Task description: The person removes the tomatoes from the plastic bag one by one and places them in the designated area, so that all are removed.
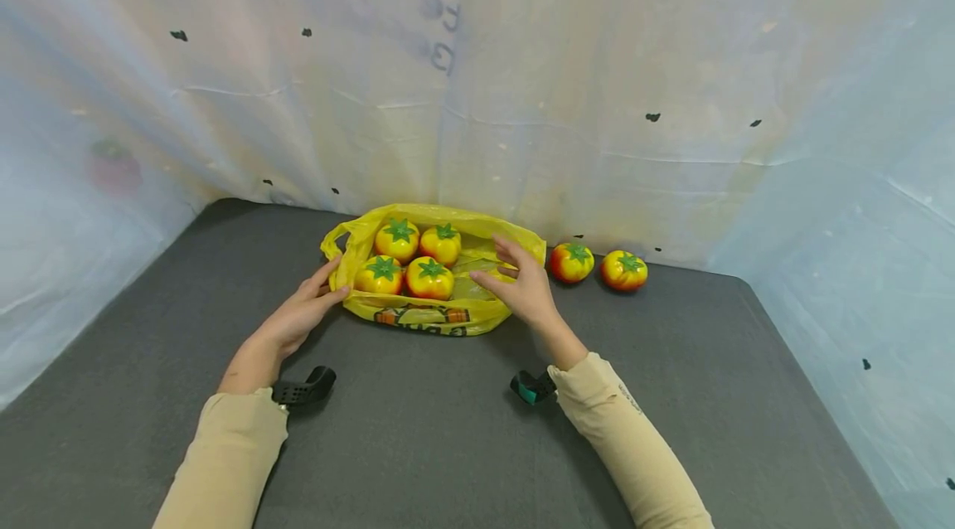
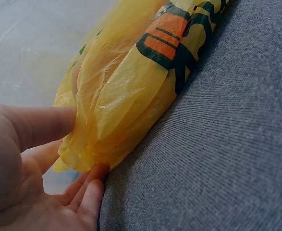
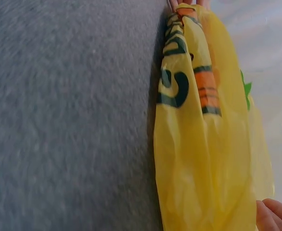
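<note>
A yellow plastic bag (image 1: 418, 315) with dark lettering and orange print lies on its side, its mouth facing up. Several red-and-yellow tomatoes (image 1: 429, 279) with green leafy tops sit in its left half. At the bag's left end, my left hand (image 1: 302, 315) holds the gathered plastic; the left wrist view has the thumb (image 2: 54, 126) on one side and fingers (image 2: 90, 195) underneath. Over the right part of the mouth hovers my right hand (image 1: 522, 284), thumb and fingers spread apart with nothing between them. In the right wrist view, only its fingertips (image 3: 270, 216) show beside the bag.
Two more tomatoes, one close to the bag (image 1: 571, 263) and another farther right (image 1: 623, 271), rest near the back edge of the dark grey table (image 1: 418, 438). A whitish plastic sheet (image 1: 552, 81) hangs behind and along both sides.
</note>
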A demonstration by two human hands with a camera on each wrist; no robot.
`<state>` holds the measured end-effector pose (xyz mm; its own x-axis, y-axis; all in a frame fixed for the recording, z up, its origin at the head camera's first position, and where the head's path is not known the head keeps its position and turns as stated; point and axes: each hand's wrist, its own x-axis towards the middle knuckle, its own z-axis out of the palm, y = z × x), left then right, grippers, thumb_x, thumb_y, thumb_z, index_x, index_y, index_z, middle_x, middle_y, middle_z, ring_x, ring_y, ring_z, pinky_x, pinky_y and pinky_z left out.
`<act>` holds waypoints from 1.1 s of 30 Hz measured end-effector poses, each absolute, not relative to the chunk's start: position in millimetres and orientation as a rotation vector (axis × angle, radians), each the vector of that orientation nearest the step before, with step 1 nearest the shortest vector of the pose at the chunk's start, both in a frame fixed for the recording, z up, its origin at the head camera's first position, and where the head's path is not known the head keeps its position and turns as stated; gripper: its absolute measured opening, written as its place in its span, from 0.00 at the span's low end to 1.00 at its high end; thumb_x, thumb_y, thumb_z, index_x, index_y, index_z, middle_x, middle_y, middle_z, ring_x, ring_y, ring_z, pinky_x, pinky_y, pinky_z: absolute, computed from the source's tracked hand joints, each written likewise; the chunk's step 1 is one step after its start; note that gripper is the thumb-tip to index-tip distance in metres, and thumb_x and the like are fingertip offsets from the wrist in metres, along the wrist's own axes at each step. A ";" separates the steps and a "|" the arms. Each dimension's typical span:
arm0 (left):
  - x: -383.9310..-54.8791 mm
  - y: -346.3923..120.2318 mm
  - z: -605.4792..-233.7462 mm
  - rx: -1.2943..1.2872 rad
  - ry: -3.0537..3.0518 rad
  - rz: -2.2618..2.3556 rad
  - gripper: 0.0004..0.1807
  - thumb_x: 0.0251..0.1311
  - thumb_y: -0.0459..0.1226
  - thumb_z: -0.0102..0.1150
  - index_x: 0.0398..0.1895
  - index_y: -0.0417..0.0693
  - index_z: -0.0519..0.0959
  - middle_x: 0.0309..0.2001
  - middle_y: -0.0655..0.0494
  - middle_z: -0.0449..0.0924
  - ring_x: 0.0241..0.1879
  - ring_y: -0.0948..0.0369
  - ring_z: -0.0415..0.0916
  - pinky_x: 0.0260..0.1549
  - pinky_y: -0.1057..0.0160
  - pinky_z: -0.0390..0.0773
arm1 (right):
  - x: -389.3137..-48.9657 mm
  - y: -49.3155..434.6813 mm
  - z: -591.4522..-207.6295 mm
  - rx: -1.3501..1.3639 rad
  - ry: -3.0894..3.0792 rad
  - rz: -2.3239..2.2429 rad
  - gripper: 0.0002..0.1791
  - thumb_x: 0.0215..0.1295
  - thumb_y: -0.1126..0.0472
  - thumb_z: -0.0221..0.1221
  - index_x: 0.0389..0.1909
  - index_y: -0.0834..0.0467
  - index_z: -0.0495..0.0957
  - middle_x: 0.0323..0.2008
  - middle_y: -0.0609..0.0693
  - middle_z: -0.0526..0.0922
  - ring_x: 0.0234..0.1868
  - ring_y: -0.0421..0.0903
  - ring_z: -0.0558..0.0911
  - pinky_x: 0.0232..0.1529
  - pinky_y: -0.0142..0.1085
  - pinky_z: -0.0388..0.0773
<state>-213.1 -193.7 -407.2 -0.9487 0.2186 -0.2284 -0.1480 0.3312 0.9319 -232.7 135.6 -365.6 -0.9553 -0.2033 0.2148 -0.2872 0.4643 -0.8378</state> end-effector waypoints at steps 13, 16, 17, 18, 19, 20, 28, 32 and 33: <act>-212.8 -193.0 -407.4 0.066 2.279 1.659 0.41 0.73 0.46 0.45 0.77 0.58 0.31 0.74 0.36 0.21 0.73 0.39 0.28 0.68 0.38 0.44 | -233.8 119.3 -369.5 0.492 -2.623 1.573 0.37 0.58 0.54 0.67 0.69 0.55 0.65 0.67 0.58 0.67 0.65 0.58 0.69 0.61 0.48 0.71; -213.1 -192.9 -408.2 0.068 2.276 1.664 0.41 0.73 0.46 0.45 0.77 0.58 0.31 0.74 0.36 0.21 0.74 0.39 0.30 0.68 0.38 0.44 | -234.3 114.4 -370.4 0.496 -2.638 1.560 0.37 0.58 0.54 0.67 0.68 0.54 0.66 0.66 0.59 0.68 0.65 0.57 0.70 0.60 0.47 0.71; -213.2 -192.9 -408.4 0.068 2.277 1.665 0.41 0.73 0.46 0.45 0.77 0.58 0.31 0.74 0.36 0.21 0.74 0.39 0.30 0.68 0.38 0.44 | -234.3 112.6 -370.7 0.493 -2.645 1.555 0.37 0.58 0.54 0.67 0.68 0.54 0.66 0.66 0.59 0.69 0.65 0.57 0.70 0.60 0.47 0.72; -213.3 -192.8 -408.6 0.066 2.277 1.665 0.41 0.73 0.46 0.45 0.77 0.58 0.31 0.74 0.36 0.21 0.74 0.39 0.30 0.68 0.38 0.44 | -234.4 110.9 -371.0 0.497 -2.649 1.555 0.37 0.59 0.54 0.67 0.68 0.54 0.66 0.66 0.59 0.69 0.65 0.57 0.70 0.60 0.47 0.72; -213.4 -192.7 -408.7 0.064 2.278 1.664 0.41 0.73 0.46 0.45 0.77 0.58 0.31 0.74 0.36 0.21 0.74 0.39 0.31 0.68 0.38 0.44 | -234.6 109.3 -371.4 0.504 -2.651 1.555 0.37 0.59 0.53 0.67 0.68 0.55 0.66 0.66 0.60 0.69 0.65 0.57 0.70 0.60 0.47 0.72; -213.5 -192.8 -408.8 0.065 2.279 1.664 0.41 0.73 0.46 0.45 0.77 0.58 0.31 0.74 0.36 0.21 0.74 0.39 0.31 0.68 0.38 0.44 | -234.6 107.8 -372.0 0.509 -2.652 1.555 0.37 0.59 0.53 0.67 0.69 0.56 0.66 0.66 0.60 0.69 0.65 0.57 0.70 0.60 0.47 0.72; -213.1 -194.1 -408.0 0.080 2.280 1.663 0.41 0.73 0.46 0.45 0.77 0.57 0.31 0.74 0.35 0.21 0.74 0.39 0.30 0.68 0.38 0.44 | -235.4 98.1 -374.6 0.509 -2.660 1.582 0.36 0.60 0.53 0.66 0.68 0.58 0.66 0.65 0.59 0.70 0.64 0.57 0.71 0.59 0.46 0.73; -213.0 -194.1 -407.5 0.082 2.279 1.668 0.41 0.73 0.45 0.44 0.77 0.57 0.31 0.74 0.36 0.21 0.74 0.39 0.30 0.68 0.39 0.44 | -236.1 93.9 -377.3 0.509 -2.676 1.565 0.35 0.61 0.52 0.65 0.67 0.57 0.67 0.65 0.57 0.70 0.64 0.55 0.71 0.58 0.45 0.74; -213.0 -194.0 -407.3 0.080 2.279 1.669 0.41 0.73 0.45 0.44 0.77 0.57 0.31 0.74 0.36 0.21 0.74 0.40 0.30 0.68 0.39 0.44 | -236.2 93.0 -377.7 0.514 -2.678 1.561 0.35 0.61 0.52 0.65 0.67 0.57 0.67 0.65 0.56 0.70 0.64 0.55 0.72 0.58 0.44 0.74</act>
